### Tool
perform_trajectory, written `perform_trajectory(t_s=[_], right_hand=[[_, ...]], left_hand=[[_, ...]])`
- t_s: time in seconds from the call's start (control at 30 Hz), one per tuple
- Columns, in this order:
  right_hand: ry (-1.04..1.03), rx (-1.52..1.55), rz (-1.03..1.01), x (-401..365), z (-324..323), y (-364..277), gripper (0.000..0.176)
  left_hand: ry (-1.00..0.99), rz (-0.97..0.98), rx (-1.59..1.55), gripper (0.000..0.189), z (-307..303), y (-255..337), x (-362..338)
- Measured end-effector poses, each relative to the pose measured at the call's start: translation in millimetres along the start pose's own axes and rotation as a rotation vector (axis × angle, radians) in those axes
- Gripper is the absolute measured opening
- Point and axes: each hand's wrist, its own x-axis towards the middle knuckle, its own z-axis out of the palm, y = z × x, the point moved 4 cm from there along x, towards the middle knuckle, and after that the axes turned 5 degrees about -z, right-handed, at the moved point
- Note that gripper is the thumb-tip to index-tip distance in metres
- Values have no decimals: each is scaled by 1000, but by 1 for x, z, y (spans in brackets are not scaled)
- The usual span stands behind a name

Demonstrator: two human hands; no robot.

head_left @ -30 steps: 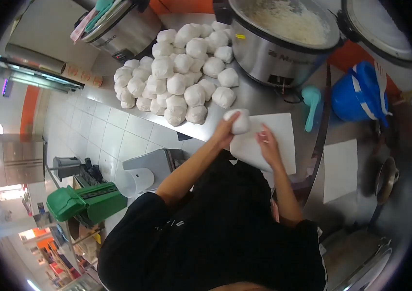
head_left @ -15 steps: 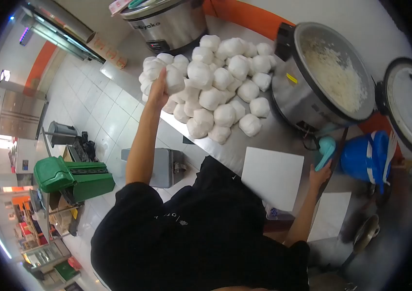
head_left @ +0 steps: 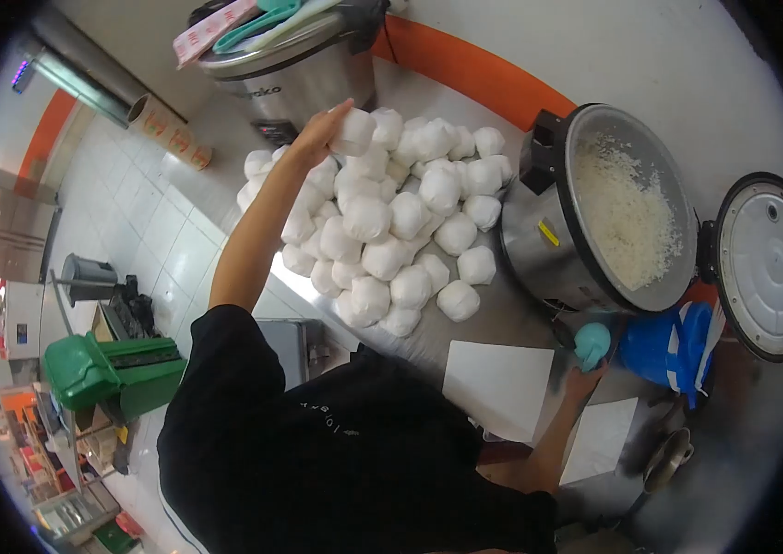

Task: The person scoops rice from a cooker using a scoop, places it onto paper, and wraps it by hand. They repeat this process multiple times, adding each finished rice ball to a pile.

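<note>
Upper left, my left hand (head_left: 322, 134) grips a white bundle (head_left: 353, 132) at the top edge of the heap (head_left: 389, 217) on the worktop (head_left: 500, 325); lower right, my right hand (head_left: 585, 377) closes round the turquoise scoop (head_left: 592, 340), just below the open rice cooker (head_left: 543, 242).

The wrapped bundles (head_left: 366, 219) look like matt white paper, creased and faceted. They sit along the left edge of the tabletop (head_left: 424, 343), which is smooth metal with a soft sheen. The open cooker (head_left: 548, 235) has a brushed metal body, with a dark, plastic-looking rim; its rice (head_left: 627, 212) is grainy and rough. The scoop (head_left: 591, 342) at the right hand (head_left: 585, 379) is smooth teal plastic. The square sheet (head_left: 497, 388) at the tabletop's near edge is flat, matt white paper. The bucket (head_left: 654, 349) is glossy blue plastic.
</note>
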Motion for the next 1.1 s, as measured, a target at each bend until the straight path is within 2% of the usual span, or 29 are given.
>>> perform_trajectory(t_s=[0.1, 0.2, 0.27, 0.3, 0.37, 0.43, 0.5, 0.6, 0.63, 0.7, 0.77, 0.8, 0.83, 0.87, 0.9, 0.93, 0.97, 1.03, 1.07, 1.1], right_hand=[[45, 146, 159, -18, -12, 17, 67], [19, 480, 486, -31, -43, -12, 65], [78, 541, 522, -35, -61, -25, 62], [108, 569, 539, -35, -67, -26, 60], [278, 597, 428, -33, -75, -23, 56], [381, 537, 419, -31, -88, -41, 53], [427, 406, 506, -13, -113, -102, 50], [391, 420, 458, -1, -141, -101, 52], [396, 335, 536, 7, -155, -108, 60], [452, 82, 112, 30, -177, -136, 63], [344, -155, -98, 65, -191, -182, 62], [293, 2, -136, 81, -190, -205, 61], [129, 155, -113, 103, -187, -211, 63], [-43, 254, -209, 132, -178, -238, 61], [-167, 327, -224, 164, -162, -255, 60], [-247, -34, -432, 199, -144, -280, 58], [-501, 267, 17, 224, -115, -284, 50], [-708, 55, 69, 273, -61, -289, 37], [-842, 20, 117, 300, -19, -258, 40], [-828, -171, 99, 321, 5, -250, 41]], left_hand=[[-125, -31, -48, 46, 45, 1, 40], [-236, -11, 37, 41, 88, 6, 95], [-317, -5, 201, 39, 122, 3, 132], [-402, 40, 251, 44, 142, -3, 144], [-446, 54, 516, 52, 185, -10, 156], [-492, 66, 774, 62, 215, -27, 178], [-534, 92, 1022, 72, 237, -67, 228], [-508, 145, 1319, 97, 254, -112, 266], [-446, 138, 1336, 96, 257, -116, 264], [-325, 183, 1435, 88, 255, -121, 249], [-216, 315, 1599, 75, 254, -97, 225], [-165, 398, 1679, 69, 255, -93, 219], [-136, 382, 1640, 65, 253, -95, 222], [-96, 365, 1597, 61, 250, -94, 226], [-118, 490, 1471, 56, 250, -82, 220], [-137, 606, 1338, 50, 252, -60, 205], [-156, 669, 1064, 46, 260, -30, 181], [-205, 720, 636, 41, 277, 34, 104], [-229, 719, 480, 40, 285, 54, 56], [-337, 751, 537, 70, 288, 53, 22]])
